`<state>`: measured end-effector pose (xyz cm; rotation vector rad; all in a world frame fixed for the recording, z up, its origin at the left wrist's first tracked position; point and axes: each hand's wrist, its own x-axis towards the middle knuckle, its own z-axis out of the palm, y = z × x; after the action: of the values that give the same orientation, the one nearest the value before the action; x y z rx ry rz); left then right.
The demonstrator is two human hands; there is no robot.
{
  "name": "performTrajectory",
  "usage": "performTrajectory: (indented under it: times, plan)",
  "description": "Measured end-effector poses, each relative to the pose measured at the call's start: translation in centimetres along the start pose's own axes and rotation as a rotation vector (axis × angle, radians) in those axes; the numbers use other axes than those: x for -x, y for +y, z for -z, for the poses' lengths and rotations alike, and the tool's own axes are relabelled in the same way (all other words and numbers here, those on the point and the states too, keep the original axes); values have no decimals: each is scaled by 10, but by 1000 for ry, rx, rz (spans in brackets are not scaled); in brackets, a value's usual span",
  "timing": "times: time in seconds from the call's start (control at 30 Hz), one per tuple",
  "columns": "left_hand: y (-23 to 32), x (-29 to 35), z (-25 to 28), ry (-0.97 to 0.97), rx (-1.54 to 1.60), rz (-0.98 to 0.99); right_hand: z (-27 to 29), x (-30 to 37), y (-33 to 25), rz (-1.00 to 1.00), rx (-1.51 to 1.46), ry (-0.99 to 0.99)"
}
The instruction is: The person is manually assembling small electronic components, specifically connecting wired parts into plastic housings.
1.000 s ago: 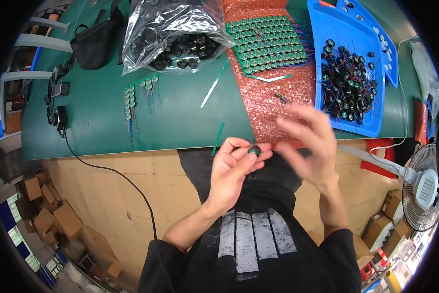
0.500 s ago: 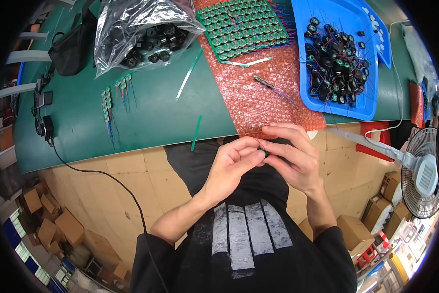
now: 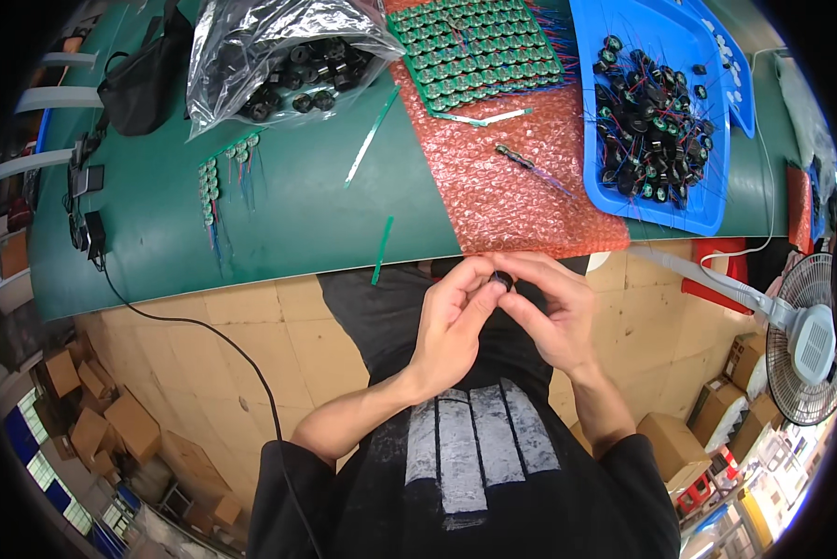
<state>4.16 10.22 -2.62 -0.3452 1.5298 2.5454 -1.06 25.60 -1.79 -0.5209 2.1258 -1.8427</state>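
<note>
Both hands meet just in front of the table's near edge, pinching one small round black housing (image 3: 501, 279) between thumbs and fingers. My left hand (image 3: 457, 312) grips its left side, and my right hand (image 3: 556, 312) closes on it from the right. Fingers cover most of the piece, so its inside cannot be made out. Beyond the hands lies a pink bubble-wrap sheet (image 3: 493, 210). On it are a short strip of circuit boards (image 3: 514, 156) with wires and a large panel of round green circuit boards (image 3: 483, 56).
A blue tray (image 3: 591, 177) of wired black parts stands at the right, and a clear bag (image 3: 213, 93) of black housings at the back left. Small wired boards (image 3: 210, 191) and green-white strips (image 3: 374, 135) lie on the green table (image 3: 297, 210). A fan (image 3: 809, 345) stands far right.
The piece in the fingers has turned, showing a black round face where a green part showed before. My right fingers have curled closer around it. The view has shifted slightly.
</note>
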Motion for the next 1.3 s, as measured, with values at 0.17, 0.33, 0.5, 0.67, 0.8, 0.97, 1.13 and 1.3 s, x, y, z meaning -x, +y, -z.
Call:
performTrajectory:
  times: [0.17,0.33,0.5,0.67,0.8,0.97,1.13,1.3]
  plan:
    - [5,-4,1,-58,177,151,9,5,5,66,73,-2]
    - [4,-3,9,-113,285,228,9,4,0,83,113,-38]
    - [9,-1,4,-74,282,255,5,7,-2,95,137,-28]
    - [4,4,3,-4,450,262,0,8,3,151,190,-27]
    - [1,6,-5,51,502,224,-2,8,4,178,234,-23]
    - [-8,5,-3,95,442,174,-7,7,1,182,290,19]
    - [-2,2,-9,43,327,168,5,7,0,92,94,52]
    - [-7,11,-14,119,168,13,-1,6,7,233,206,132]
